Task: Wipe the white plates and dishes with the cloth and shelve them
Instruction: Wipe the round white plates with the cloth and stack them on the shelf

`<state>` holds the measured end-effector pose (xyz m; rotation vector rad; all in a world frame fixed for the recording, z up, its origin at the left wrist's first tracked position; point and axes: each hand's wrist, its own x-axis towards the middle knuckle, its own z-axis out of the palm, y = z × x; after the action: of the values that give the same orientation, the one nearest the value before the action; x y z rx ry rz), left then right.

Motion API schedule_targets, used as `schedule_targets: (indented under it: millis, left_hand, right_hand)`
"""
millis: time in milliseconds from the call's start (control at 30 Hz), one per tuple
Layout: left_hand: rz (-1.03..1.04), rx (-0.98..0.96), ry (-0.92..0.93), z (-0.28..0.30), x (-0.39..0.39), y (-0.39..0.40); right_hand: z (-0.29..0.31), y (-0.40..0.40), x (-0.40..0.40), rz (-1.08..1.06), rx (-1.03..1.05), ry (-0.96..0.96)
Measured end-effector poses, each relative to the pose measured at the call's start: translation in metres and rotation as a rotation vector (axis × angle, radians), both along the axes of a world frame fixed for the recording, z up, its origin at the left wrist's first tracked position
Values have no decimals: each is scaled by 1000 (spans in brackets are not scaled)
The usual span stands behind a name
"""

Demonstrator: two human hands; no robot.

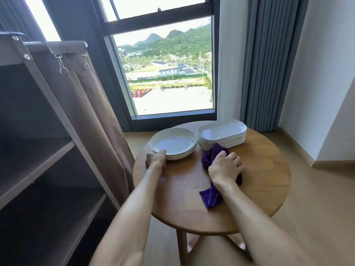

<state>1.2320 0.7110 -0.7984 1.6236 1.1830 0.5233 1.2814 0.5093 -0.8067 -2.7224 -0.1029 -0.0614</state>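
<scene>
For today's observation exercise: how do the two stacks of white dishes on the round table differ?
The stack of round white plates is short, and the left hand touches its edge. The stack of oblong white dishes is taller and untouched, with the purple cloth at its base. Both sit on the round wooden table.

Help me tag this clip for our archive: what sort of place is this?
Probably a high-rise apartment or hotel room, not a kitchen: a tall window overlooks hills and rooftops, grey curtains hang floor-length, and a fabric shelving unit stands beside a small round wooden table.

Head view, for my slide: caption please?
Left hand grips round plates; right hand gathers purple cloth on table.
</scene>
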Motion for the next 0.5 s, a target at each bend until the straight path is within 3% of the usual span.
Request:
schedule_targets:
  millis: [300, 400, 500]
  left_hand:
    - [24, 252, 116, 8, -1, -8]
    - [46, 169, 90, 13, 2, -6]
    - [74, -80, -95, 21, 4, -2]
  right_hand:
    - [-2, 16, 9, 56, -150, -68]
    - [-7, 18, 9, 79, -222, -112]
    - [-12, 19, 5, 102, -283, -173]
